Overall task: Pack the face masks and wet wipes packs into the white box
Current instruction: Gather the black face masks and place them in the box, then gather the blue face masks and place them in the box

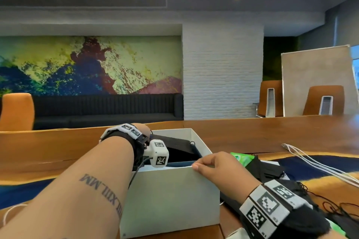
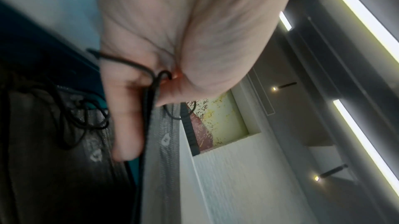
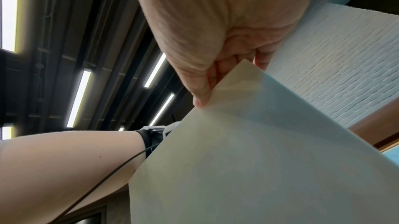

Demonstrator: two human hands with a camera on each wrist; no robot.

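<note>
Box (image 1: 171,198) sits on the bench (image 1: 272,134), lower centre of the head frame, open top. Face masks (image 1: 180,150) lie inside it, toward the far side. Left hand (image 2: 172,43) reaches into the box from the lower left, wrist over the box's left edge; mask (image 2: 159,142) between thumb and fingers in the left wrist frame. Right hand (image 1: 219,169) is at the box's near right corner, on the rim. Wet wipes pack (image 1: 242,158) lies right of the box, behind the right hand. More masks (image 1: 270,170) piled right of that. Cables (image 1: 318,165) run across the bench at far right.
</note>
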